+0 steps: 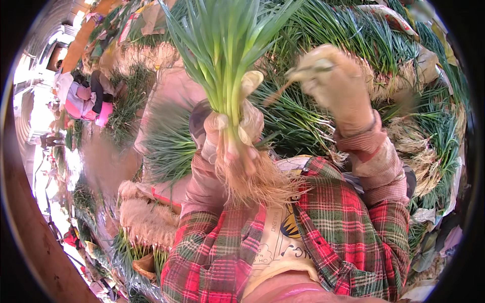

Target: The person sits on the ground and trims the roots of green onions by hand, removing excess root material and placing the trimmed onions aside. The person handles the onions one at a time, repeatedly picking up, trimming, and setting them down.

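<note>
My left hand (215, 130), in a pale, soiled glove, grips a bunch of spring onions (227, 79) just above the bulbs. The green leaves point up and away from me; the tangled pale roots (257, 181) hang towards my chest. To the right, my right hand (335, 89) is raised, gloved too, apart from the bunch and blurred by motion. Its fingers are curled, and a thin brown withered strip (278, 94) trails from them. Beneath that hand lie loose spring onions (299, 117) with white stem ends towards the right.
A pink sheet or sack (170, 87) lies at left, with more onion leaves (170, 147) on it. Root-ended bundles (147, 219) are stacked at lower left. Rows of spring onions (363, 41) line the far right. Another person (85, 96) sits at far left. A brown beam (41, 242) edges the view.
</note>
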Motion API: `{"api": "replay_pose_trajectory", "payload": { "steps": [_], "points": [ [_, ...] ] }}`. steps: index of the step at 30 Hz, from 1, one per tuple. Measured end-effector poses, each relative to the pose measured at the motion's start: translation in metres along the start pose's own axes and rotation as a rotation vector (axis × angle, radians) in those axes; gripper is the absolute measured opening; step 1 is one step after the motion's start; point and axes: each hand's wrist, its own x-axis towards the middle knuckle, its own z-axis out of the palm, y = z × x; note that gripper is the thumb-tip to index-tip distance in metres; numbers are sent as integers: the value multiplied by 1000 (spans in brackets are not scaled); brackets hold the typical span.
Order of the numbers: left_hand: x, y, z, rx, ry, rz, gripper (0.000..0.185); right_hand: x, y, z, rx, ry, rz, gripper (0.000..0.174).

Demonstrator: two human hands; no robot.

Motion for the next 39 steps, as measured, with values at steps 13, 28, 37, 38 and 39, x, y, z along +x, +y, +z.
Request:
{"api": "replay_pose_trajectory", "payload": {
  "steps": [13, 28, 37, 38, 39],
  "points": [
    [-4, 6, -34, -209, -130, 106, 54, -34, 32, 21, -596, -305, -94, 14],
    [-25, 19, -36, -101, 56, 39, 52, 3, 28, 68, -880, -345, -140, 35],
    [-102, 97, -41, 277, 730, 249, 68, -32, 143, -45, -1010, -500, 282, 47],
    [-118, 109, -46, 343, 804, 383, 69, -31, 144, -30, -937, -504, 271, 50],
    [-126, 127, -43, 434, 879, 371, 68, -32, 148, -24, -879, -489, 272, 53]
  ]
}}
